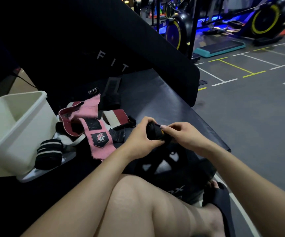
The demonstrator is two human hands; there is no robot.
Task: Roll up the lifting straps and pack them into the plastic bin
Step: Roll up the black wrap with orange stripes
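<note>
A tightly wound black lifting strap roll (153,132), with a sliver of orange at its right end, sits between both hands above the front edge of the black padded tabletop (164,100). The left hand (141,134) wraps the roll from the left, its fingers (148,119) curled over the top and the thumb underneath; the right hand (181,134) pinches the roll's right end between thumb and fingertips. A loose tail of black strap hangs down from the roll toward the person's lap. To the left on the tabletop lies a heap of unrolled straps: a pink wrist wrap (95,135) with a logo patch, a maroon-and-cream wrap (115,118) just behind it, and flat black straps (111,93) farther back. A rolled black-and-white striped wrap (48,153) rests just beside the white plastic bin (10,134), outside it. The bin stands at the left edge, open-topped; the part of its interior that shows holds no straps. Beyond the tabletop, exercise bikes (264,21) stand on a grey gym floor (249,103).
</note>
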